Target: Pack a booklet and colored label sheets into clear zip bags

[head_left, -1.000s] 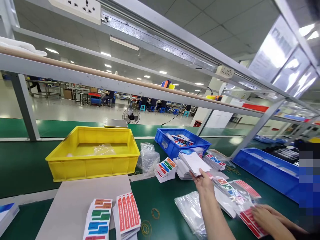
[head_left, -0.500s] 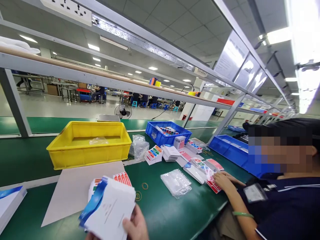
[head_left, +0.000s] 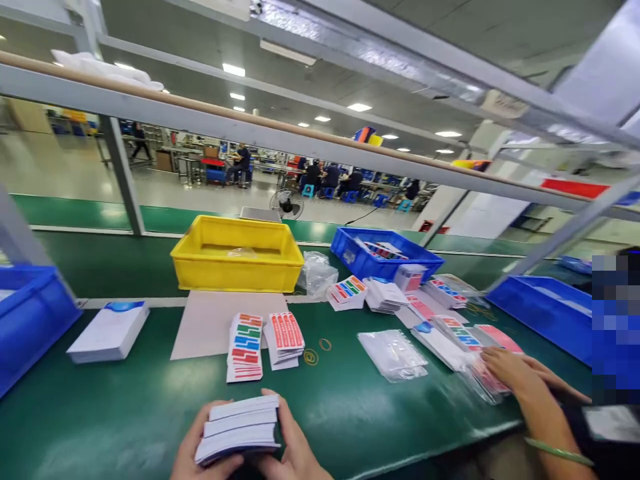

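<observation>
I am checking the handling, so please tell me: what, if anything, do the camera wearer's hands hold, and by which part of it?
A paper stack: the left grip holds its left side, the right grip its right side.

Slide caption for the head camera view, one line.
Left hand and right hand grip a paper stack at a green table, with a yellow bin farther back.

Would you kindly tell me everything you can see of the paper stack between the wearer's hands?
The paper stack is thick and mostly white, its layered edges facing the camera. Thin dark lines split it into several bundles, slightly uneven at the sides, and a darker strip runs along the bottom. It is slightly tilted, gripped by the left hand and right hand at opposite sides. Whether it touches the green tabletop is unclear.
</observation>
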### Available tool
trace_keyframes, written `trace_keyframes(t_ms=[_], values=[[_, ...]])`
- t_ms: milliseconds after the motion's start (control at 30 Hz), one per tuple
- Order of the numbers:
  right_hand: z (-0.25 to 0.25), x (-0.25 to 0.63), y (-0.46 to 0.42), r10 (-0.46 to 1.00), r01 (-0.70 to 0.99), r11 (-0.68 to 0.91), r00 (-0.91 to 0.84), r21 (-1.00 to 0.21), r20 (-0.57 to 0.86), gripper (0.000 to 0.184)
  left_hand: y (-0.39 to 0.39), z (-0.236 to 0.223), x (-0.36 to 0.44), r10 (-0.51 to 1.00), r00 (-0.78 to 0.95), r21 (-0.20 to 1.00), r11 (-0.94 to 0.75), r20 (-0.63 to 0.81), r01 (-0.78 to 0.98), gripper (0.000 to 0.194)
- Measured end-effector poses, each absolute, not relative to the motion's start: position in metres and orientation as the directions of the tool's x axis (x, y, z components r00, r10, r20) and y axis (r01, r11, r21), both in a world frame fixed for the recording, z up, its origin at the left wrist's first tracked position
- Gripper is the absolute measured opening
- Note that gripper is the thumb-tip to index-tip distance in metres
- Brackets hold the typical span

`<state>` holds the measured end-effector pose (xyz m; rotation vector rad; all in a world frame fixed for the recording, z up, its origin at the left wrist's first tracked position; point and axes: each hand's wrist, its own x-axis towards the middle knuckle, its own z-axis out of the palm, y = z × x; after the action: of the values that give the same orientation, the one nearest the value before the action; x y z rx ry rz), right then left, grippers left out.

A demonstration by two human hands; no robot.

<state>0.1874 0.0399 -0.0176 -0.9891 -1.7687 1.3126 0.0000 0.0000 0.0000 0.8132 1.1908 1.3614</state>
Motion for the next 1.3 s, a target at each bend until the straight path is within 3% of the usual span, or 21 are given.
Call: trace_keyframes(t_ms=[100, 167, 367, 467, 667, 867, 1033, 1167, 1300], values=[[-0.038, 0.186, 0.034, 0.883, 0.130, 0.177, -0.460, -0.976, 0.099, 0.066, -0.001, -0.009, 0.003, 0.989, -0.147, 0.998, -0.015, 0.005, -0.065, 0.046], [-0.050, 0.184, 0.033, 0.896, 0.091, 0.151, -0.433, -0.984, 0.098, 0.068, -0.003, -0.017, 0.005, 0.991, -0.135, 0.999, -0.004, -0.001, -0.036, 0.050], [-0.043, 0.173, 0.030, 0.881, -0.096, 0.131, -0.445, -0.987, 0.160, 0.115, -0.008, -0.019, 0.015, 0.995, -0.082, 0.992, -0.060, 0.052, -0.107, 0.096], [-0.032, 0.170, 0.029, 0.873, -0.170, 0.111, -0.454, -0.979, 0.178, 0.127, -0.009, -0.011, 0.018, 0.996, -0.051, 0.983, -0.083, 0.075, -0.165, 0.109], [-0.019, 0.175, 0.032, 0.855, -0.174, 0.163, -0.465, -0.971, 0.228, 0.100, -0.009, -0.001, 0.018, 0.991, -0.068, 0.982, -0.124, 0.116, -0.142, 0.072], [-0.039, 0.181, 0.034, 0.835, -0.055, 0.207, -0.510, -0.977, 0.206, 0.090, -0.010, -0.021, 0.013, 0.989, -0.021, 0.984, -0.145, 0.144, -0.103, 0.089], [-0.055, 0.190, 0.045, 0.834, 0.115, 0.186, -0.544, -0.976, 0.095, 0.060, -0.005, -0.035, 0.008, 0.990, -0.138, 0.996, -0.015, 0.026, 0.083, 0.054], [-0.024, 0.182, 0.053, 0.859, 0.108, 0.121, -0.509, -0.987, 0.050, 0.046, 0.005, -0.023, 0.014, 0.960, -0.234, 0.969, 0.098, -0.153, -0.228, 0.052], [0.015, 0.172, 0.054, 0.852, 0.118, 0.037, -0.522, -0.992, -0.030, 0.038, 0.004, -0.007, 0.019, 0.903, -0.080, 0.713, 0.277, -0.423, -0.644, 0.038]])
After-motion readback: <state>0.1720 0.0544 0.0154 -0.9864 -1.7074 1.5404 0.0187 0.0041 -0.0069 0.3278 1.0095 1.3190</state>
